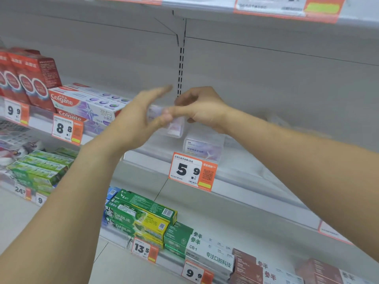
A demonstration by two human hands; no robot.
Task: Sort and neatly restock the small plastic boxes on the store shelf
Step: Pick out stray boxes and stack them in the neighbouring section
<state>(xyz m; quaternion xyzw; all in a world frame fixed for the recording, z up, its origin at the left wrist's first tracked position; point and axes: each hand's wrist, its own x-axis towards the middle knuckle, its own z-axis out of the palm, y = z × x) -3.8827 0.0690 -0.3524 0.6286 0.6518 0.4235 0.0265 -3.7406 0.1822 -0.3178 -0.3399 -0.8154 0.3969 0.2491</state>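
Note:
A small clear plastic box [176,126] with a pale purple label hangs above the middle shelf [256,173], between my two hands. My right hand [202,111] pinches its top edge with curled fingers. Its left side meets my left hand [141,117], whose fingers are stretched out and whose thumb is against the box. A second clear plastic box [202,149] stands upright on the shelf just below and to the right, behind the 5.9 price tag [192,171]. The held box is motion-blurred.
Colgate toothpaste cartons [88,103] and red boxes [30,78] fill the shelf's left part. Green Darlie cartons [139,218] and white and brown boxes [242,263] line the lower shelf. To the right of the standing box the middle shelf shows bare white surface.

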